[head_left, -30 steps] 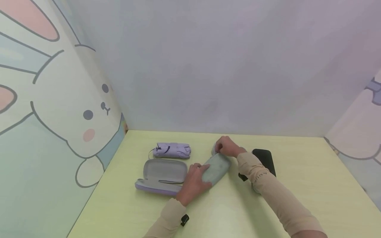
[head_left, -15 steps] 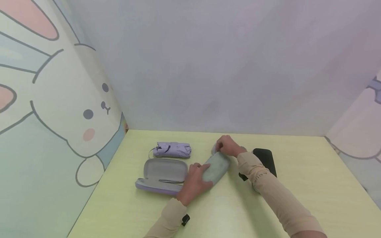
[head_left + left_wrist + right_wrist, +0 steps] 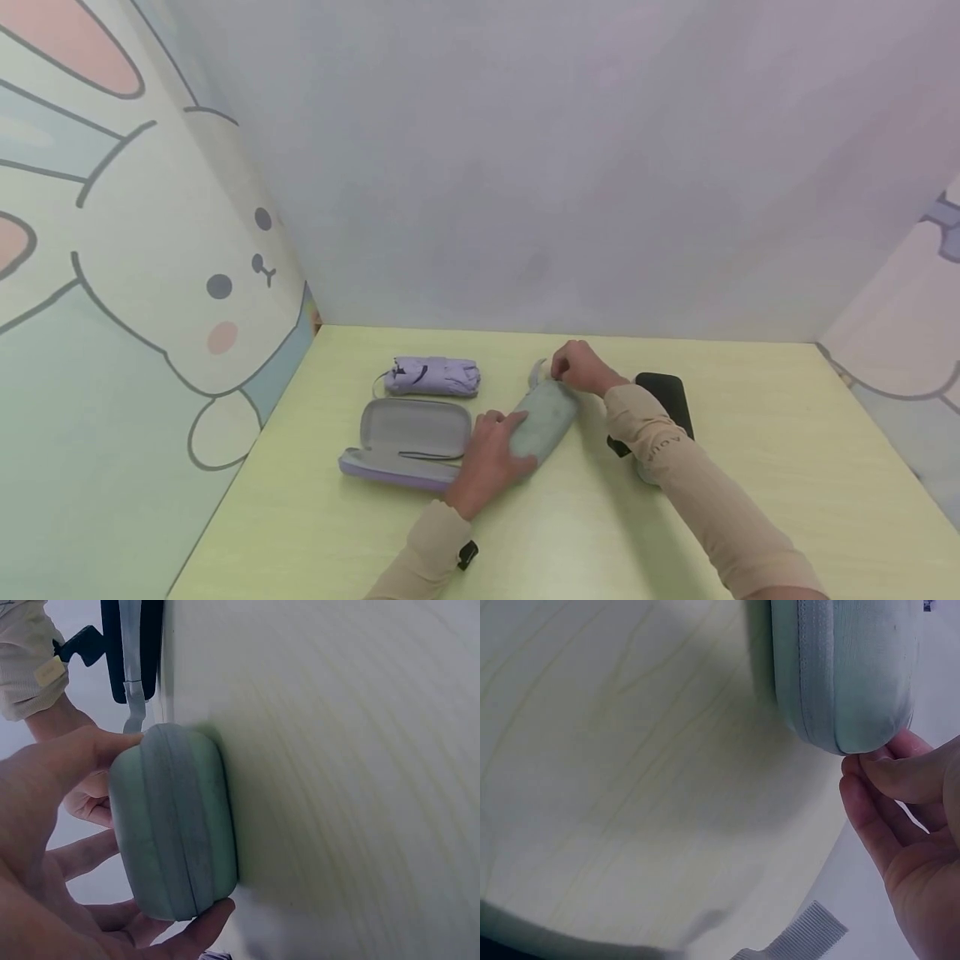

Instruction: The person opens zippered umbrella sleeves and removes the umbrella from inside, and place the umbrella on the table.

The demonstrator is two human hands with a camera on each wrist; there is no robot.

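A pale green zippered case point(image 3: 546, 423) lies slanted on the table. My left hand point(image 3: 491, 458) grips its near part, thumb on one side and fingers on the other. In the left wrist view the case's rounded end point(image 3: 172, 825) faces the camera, with a grey zipper band round its middle. At the far end my right hand point(image 3: 581, 367) has thumb and fingertips pinched together against the case's edge. The right wrist view shows those fingers point(image 3: 870, 780) at the case's corner; what they pinch is hidden. A grey strap point(image 3: 536, 372) sticks up beside that end.
Left of the case, an open purple glasses case point(image 3: 416, 429) with grey lining lies by my left wrist. Behind it is a folded purple umbrella point(image 3: 432, 377) with a cord loop. A flat black object point(image 3: 667, 396) lies partly behind my right forearm. A wall borders the table's far edge.
My right hand has shifted slightly to the right along the case's far end, leaving more of the grey strap visible. The left hand keeps its grip in nearly the same place.
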